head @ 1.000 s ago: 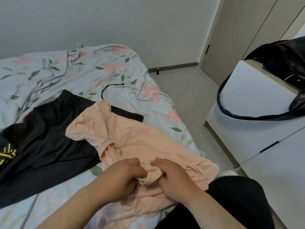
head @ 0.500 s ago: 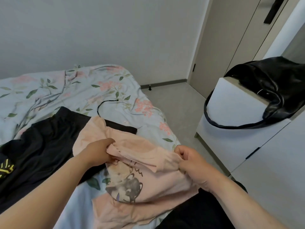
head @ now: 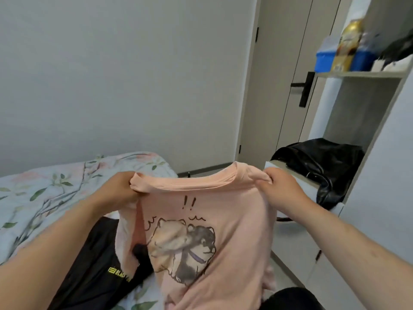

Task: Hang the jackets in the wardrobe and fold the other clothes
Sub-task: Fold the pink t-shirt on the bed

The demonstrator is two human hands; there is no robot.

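A peach-pink T-shirt (head: 225,211) with a cartoon print of two animals hangs in front of me, lifted off the bed. My left hand (head: 118,189) grips its left shoulder and my right hand (head: 281,186) grips its right shoulder, both at the neckline. The print faces me. A black garment (head: 96,265) with yellow lettering lies on the floral bed (head: 44,193) beneath the shirt, partly hidden by it and my left arm.
A black leather bag (head: 319,164) sits on a white low cabinet (head: 297,242) to the right. Above it a shelf (head: 357,74) carries blue boxes and a gold packet. A door with a black handle (head: 304,90) stands behind.
Both hands moved apart and raised the pink T-shirt from a bunched heap on the bed to hang open by its shoulders. My view tilted upward.
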